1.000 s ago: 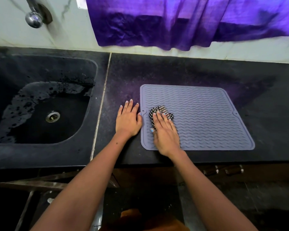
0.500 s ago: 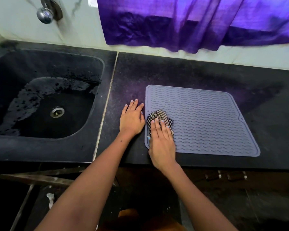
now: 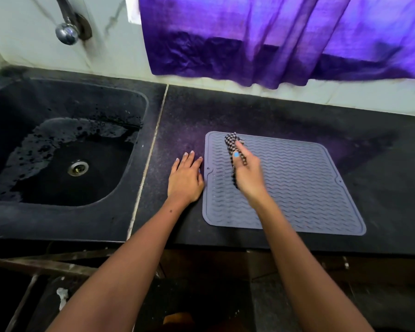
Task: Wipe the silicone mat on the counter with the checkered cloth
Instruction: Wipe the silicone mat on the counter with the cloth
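Note:
A grey ribbed silicone mat [image 3: 297, 188] lies flat on the black counter [image 3: 261, 116]. My right hand [image 3: 248, 174] is over the mat's left part and grips the black-and-white checkered cloth [image 3: 231, 140], which is bunched and reaches toward the mat's far left corner. My left hand [image 3: 185, 177] rests flat on the counter, fingers spread, right beside the mat's left edge.
A dark sink [image 3: 58, 152] with a metal drain [image 3: 78, 167] and wet patches is to the left. A chrome tap [image 3: 66, 32] hangs from the wall above it. A purple curtain [image 3: 273, 39] hangs over the back of the counter. The counter's front edge runs just below the mat.
My right hand has moved with the cloth from the mat's near left part toward its far left corner, turning from flat to a side-on grip. My left hand has stayed beside the mat.

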A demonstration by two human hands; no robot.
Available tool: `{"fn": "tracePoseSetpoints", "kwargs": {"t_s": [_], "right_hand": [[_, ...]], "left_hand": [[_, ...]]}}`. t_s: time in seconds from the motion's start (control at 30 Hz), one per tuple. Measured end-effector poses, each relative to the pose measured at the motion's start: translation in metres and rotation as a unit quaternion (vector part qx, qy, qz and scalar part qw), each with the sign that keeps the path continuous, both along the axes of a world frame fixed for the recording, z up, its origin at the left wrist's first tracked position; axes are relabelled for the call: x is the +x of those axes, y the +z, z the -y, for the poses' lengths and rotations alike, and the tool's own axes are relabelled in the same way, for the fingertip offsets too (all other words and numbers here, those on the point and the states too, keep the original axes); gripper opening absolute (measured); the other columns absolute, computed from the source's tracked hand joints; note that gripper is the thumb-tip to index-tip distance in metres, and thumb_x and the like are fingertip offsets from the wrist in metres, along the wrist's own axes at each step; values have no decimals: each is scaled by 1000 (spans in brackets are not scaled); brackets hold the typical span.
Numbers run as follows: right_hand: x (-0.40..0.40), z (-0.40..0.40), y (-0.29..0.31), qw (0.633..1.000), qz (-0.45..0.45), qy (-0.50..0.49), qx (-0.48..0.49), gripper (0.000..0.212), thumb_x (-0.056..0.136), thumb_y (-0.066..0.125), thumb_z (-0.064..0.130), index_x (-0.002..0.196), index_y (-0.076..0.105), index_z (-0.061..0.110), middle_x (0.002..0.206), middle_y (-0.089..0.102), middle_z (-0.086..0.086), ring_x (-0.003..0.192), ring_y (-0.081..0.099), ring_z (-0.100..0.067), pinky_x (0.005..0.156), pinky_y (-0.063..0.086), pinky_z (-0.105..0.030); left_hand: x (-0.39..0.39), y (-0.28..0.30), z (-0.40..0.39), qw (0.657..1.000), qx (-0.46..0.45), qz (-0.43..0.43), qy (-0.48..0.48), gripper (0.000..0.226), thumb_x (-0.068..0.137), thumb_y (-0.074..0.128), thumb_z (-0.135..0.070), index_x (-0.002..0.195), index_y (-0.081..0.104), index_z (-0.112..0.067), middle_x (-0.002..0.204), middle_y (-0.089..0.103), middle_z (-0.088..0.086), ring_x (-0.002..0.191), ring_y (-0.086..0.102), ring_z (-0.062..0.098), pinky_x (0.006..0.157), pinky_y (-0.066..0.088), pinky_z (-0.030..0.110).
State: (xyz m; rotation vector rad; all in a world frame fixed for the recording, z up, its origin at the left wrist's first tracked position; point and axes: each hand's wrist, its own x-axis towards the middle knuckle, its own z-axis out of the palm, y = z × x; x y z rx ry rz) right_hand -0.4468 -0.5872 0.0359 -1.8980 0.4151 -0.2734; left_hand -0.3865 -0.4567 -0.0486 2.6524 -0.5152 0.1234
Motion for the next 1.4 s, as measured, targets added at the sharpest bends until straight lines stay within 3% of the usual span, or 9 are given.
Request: {"fn": "tracePoseSetpoints", "kwargs": {"t_s": [0.17, 0.3, 0.43, 0.53, 0.67, 0.93, 1.07, 1.2, 1.4], "right_hand": [[-12, -28, -59, 880, -79, 154, -441, 60, 93, 37, 12, 149, 13, 12, 158, 11, -4, 146, 4, -19, 119, 0, -32], [-8, -23, -67, 876, -62, 160, -450, 60, 92, 39, 13, 148, 16, 13, 157, 14, -3, 146, 6, -17, 117, 0, -29], [12, -3, -37, 985, -79, 140, -62, 40, 97, 41, 9, 137, 45, 8, 141, 47, -8, 131, 42, -19, 109, 30, -26], [33, 17, -4, 951, -29, -34, 307, 30, 99, 38, 11, 121, 57, 4, 116, 62, -12, 98, 61, -20, 83, 51, -30], [47, 23, 1, 997, -7, -59, -51, 44, 98, 41, 14, 141, 37, 13, 148, 38, -2, 136, 35, -17, 115, 25, -33], [37, 5, -70, 877, -97, 116, -456, 59, 95, 35, 19, 149, 11, 14, 158, 8, -1, 146, 1, -16, 117, -3, -32], [57, 27, -49, 956, -115, 151, -223, 47, 98, 41, 18, 144, 33, 17, 153, 28, 0, 140, 25, -15, 117, 16, -33], [77, 42, -10, 987, -55, -44, 144, 33, 98, 42, 17, 128, 54, 10, 130, 57, -11, 104, 54, -16, 91, 42, -28], [77, 12, -34, 936, -47, 71, -343, 51, 96, 41, 13, 146, 27, 15, 155, 25, -3, 143, 19, -22, 118, 12, -38]], "left_hand": [[0, -1, 0, 1000, 0, 1, 6, 49, 95, 33, -23, 144, 34, -17, 156, 22, 5, 146, 15, 18, 120, 5, 34], [-1, -1, 1, 1000, 4, 4, 3, 50, 95, 33, -23, 145, 33, -18, 157, 22, 5, 146, 14, 17, 119, 5, 34], [-1, 0, 1, 1000, 7, 1, 4, 51, 95, 33, -24, 145, 32, -18, 157, 21, 5, 146, 14, 17, 120, 4, 35], [-1, 0, 1, 1000, 1, -1, 3, 48, 97, 29, -26, 145, 33, -18, 157, 22, 4, 146, 14, 17, 120, 4, 35], [-1, -1, 2, 1000, 1, -1, 3, 48, 99, 26, -33, 144, 35, -18, 156, 24, 5, 146, 15, 17, 119, 5, 35], [-1, -2, 2, 1000, 18, -1, 5, 50, 98, 29, -36, 145, 32, -18, 157, 21, 5, 146, 13, 18, 119, 4, 36], [-1, 0, 4, 999, 38, -14, -3, 51, 99, 25, -35, 147, 28, -17, 158, 17, 6, 147, 9, 20, 120, 2, 38], [5, 7, 8, 997, 76, -12, -6, 51, 98, 25, -36, 145, 31, -15, 156, 22, 10, 146, 14, 24, 119, 5, 42], [38, 8, 14, 993, 111, -31, -36, 58, 100, 19, -38, 150, 9, -12, 159, 1, 13, 147, -2, 25, 118, -5, 41]]}}
